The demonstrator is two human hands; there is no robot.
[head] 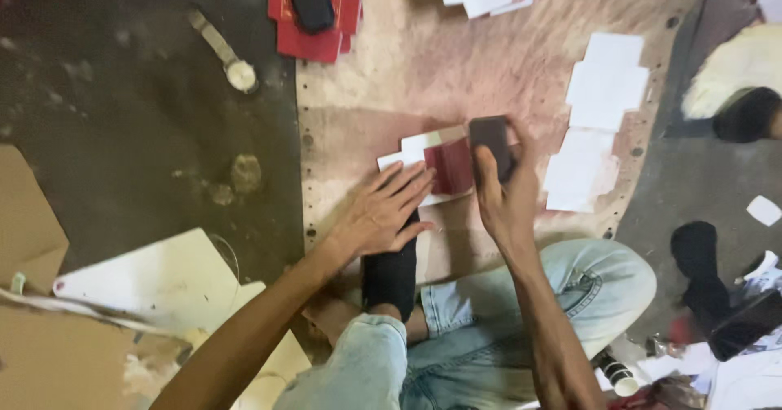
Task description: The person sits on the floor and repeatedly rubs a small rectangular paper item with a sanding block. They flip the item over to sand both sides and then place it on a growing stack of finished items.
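Left hand (pixel 383 212) lies flat, fingers spread, on the red-and-white card (pixel 436 166); right hand (pixel 503 190) just right, fingers clamped on a dark block (pixel 491 143).

A flat dark-red and white die-cut cardboard piece (pixel 444 166) lies on a pale, stained wooden board — near the board's middle, its white flaps sticking out to the left and far side. A dark grey oblong rubbing block (pixel 493 145) stands tilted on its right end, touching the red face — gripped from the near side.
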